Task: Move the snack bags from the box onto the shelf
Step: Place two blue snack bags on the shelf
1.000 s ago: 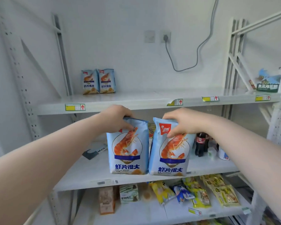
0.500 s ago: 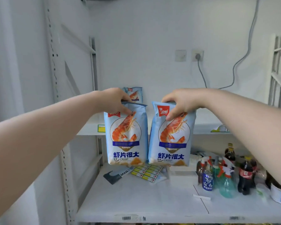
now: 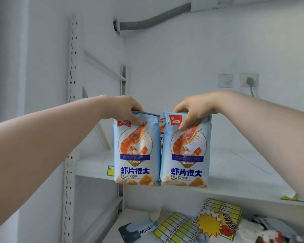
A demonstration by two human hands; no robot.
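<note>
Two light-blue shrimp-crisp bags hang side by side, touching, in front of the white upper shelf point(image 3: 235, 174). My left hand point(image 3: 125, 109) pinches the top of the left bag point(image 3: 136, 149). My right hand point(image 3: 193, 109) grips the top of the right bag point(image 3: 186, 151). Both bags are upright, their bottoms level with the shelf's front edge. Another bag of the same kind point(image 3: 162, 127) peeks through the gap between them, further back on the shelf. The box is out of view.
A perforated white upright point(image 3: 70, 120) stands at the left. On the lower shelf lie a mask pack point(image 3: 137, 232) and yellow label sheets point(image 3: 179, 228). A wall socket with a plug point(image 3: 249, 82) and a grey hose point(image 3: 153, 20) are on the back wall.
Both hands have carried the bags up and toward the upper shelf, and my view has tilted upward. The grip on each bag is unchanged.
</note>
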